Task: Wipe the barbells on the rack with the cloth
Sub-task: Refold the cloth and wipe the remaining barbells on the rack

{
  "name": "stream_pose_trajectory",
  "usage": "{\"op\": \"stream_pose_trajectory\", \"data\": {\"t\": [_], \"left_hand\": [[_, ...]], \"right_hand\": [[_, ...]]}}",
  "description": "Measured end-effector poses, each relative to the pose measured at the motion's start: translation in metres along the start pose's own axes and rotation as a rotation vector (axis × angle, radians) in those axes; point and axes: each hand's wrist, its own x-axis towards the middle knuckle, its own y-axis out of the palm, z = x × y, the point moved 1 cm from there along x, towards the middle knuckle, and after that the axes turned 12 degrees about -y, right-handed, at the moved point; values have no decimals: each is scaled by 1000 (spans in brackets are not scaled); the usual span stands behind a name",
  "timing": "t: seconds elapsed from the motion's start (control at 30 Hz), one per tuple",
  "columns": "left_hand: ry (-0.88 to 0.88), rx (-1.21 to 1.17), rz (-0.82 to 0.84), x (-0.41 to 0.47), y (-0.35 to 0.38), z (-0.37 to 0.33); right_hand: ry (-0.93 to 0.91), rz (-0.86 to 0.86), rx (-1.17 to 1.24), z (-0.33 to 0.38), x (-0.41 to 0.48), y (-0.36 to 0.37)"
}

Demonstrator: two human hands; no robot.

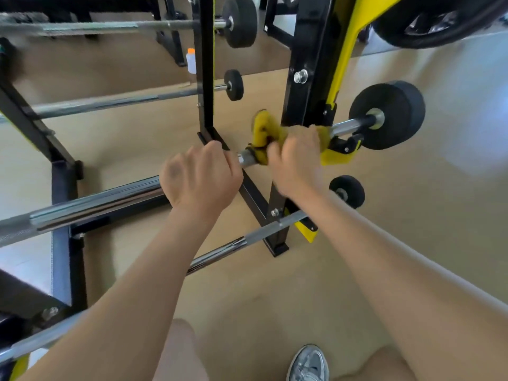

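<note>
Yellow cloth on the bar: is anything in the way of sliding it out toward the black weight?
Yes. Just past the right hand gripping the cloth, the bar sits in the rack's yellow hook, with the black upright directly behind. Beyond that, bare chrome runs to the weight.

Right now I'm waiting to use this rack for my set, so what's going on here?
A person is wiping one barbell on the black and yellow rack. The right hand grips a yellow cloth wrapped round the chrome bar, not far from the black end plate. The left hand grips the same bar bare, just left of the cloth. Other barbells rest on the rack above and below it.
</note>
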Motion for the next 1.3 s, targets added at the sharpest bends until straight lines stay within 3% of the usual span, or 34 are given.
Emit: {"op": "stream_pose_trajectory", "data": {"t": [0.13, 0.27, 0.4, 0.57, 0.63, 0.7, 0.87, 0.93, 1.0, 1.07, 1.13, 1.23, 1.3], "left_hand": [[137, 15, -51, -4, 1, 11], [223, 43, -84, -6, 0, 17], [254, 31, -103, -6, 4, 18], [303, 6, -131, -5, 3, 19], [323, 33, -126, -5, 5, 20], [323, 65, -119, -5, 8, 21], [367, 132, -138, -5, 12, 24], [381, 145, -153, -5, 12, 26], [385, 149, -168, -5, 12, 27], [387, 152, -164, -4, 12, 26], [392, 155, -153, -5, 11, 25], [397, 150, -147, -6, 7, 25], [396, 100, -142, -6, 5, 27]], "right_hand": [[-288, 144, 105, 0, -2, -2], [-105, 139, -15, -50, 18, -11], [14, 112, -196, -27, 22, -4], [-294, 26, 71, 9, 6, 11], [-408, 10, 37, 3, 5, 14], [-408, 45, -38, 4, 13, 7], [-148, 675, -82, 22, 71, -6], [-169, 914, -43, 31, 87, 0], [-205, 1004, -38, 37, 92, 0], [-173, 904, -25, 33, 85, -3], [-138, 617, 3, 24, 67, -7], [-381, 116, 15, 12, 27, -3], [-574, 7, -33, -3, 13, 4]]}}
